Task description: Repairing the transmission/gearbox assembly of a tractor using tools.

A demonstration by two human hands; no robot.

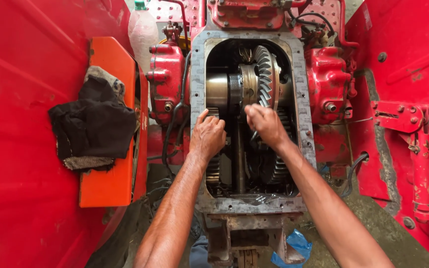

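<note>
I look down into the open gear housing (301,99) of a red machine. Inside sits a large toothed ring gear (264,74) on a steel drum (218,90), with smaller gears lower down. My left hand (207,135) rests curled on the left inner edge of the opening, fingers closed over a gear there. My right hand (265,124) reaches into the middle of the housing just below the ring gear, fingers bent around something I cannot make out.
Dark rags (93,124) lie on an orange panel (106,183) at the left. Red fenders (21,149) flank both sides. A clear plastic bottle (142,30) stands at the top left. A blue plastic scrap (294,245) lies on the concrete floor below.
</note>
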